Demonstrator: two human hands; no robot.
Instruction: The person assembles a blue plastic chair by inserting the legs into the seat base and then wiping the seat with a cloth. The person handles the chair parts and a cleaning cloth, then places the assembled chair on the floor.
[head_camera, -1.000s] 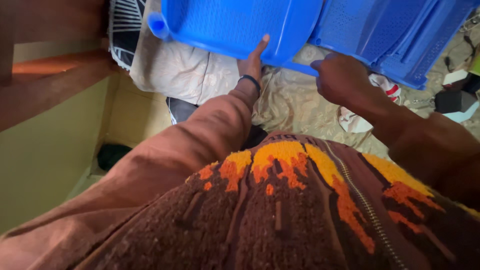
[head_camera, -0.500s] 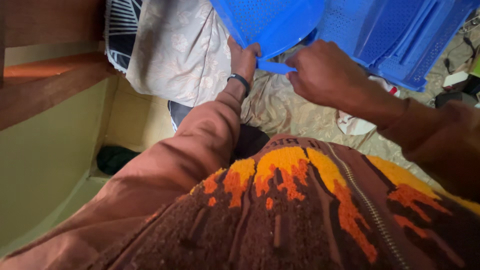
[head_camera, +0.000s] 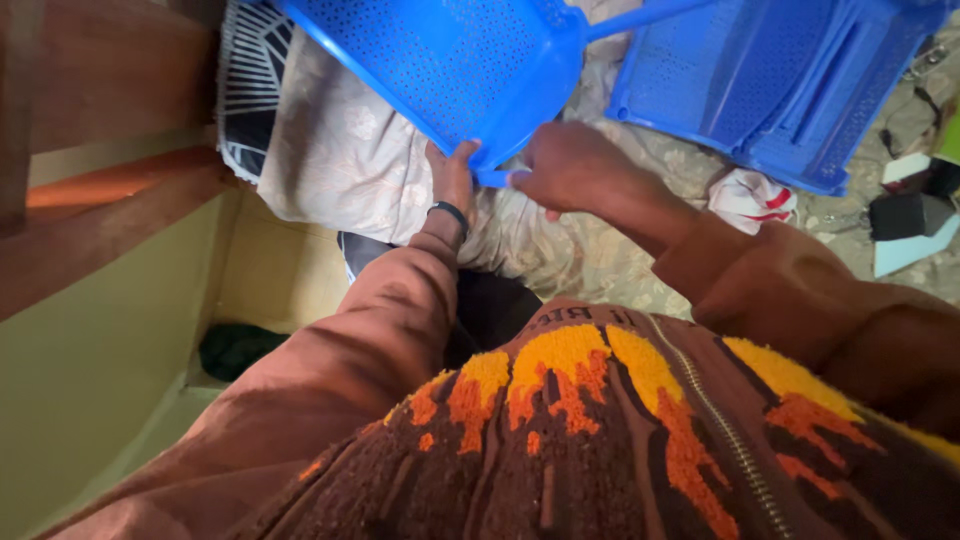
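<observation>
I hold a blue perforated plastic basket (head_camera: 460, 60) by its near corner with both hands, above a bed. My left hand (head_camera: 450, 180), a black band on its wrist, grips the rim from below. Just to the right, my right hand (head_camera: 565, 165) closes on the same corner. A second blue perforated basket (head_camera: 780, 90) lies on the bedding at the upper right, apart from my hands.
A pale floral sheet (head_camera: 340, 160) covers the bed, with a black-and-white patterned cloth (head_camera: 245, 90) at its left edge. A wooden frame (head_camera: 110, 210) runs along the left. A white and red cloth (head_camera: 750, 195) and dark small items (head_camera: 900, 215) lie at the right.
The basket has swung down and to the left. Both hands have closed on its near corner and come together there; before, my left hand only touched its edge.
</observation>
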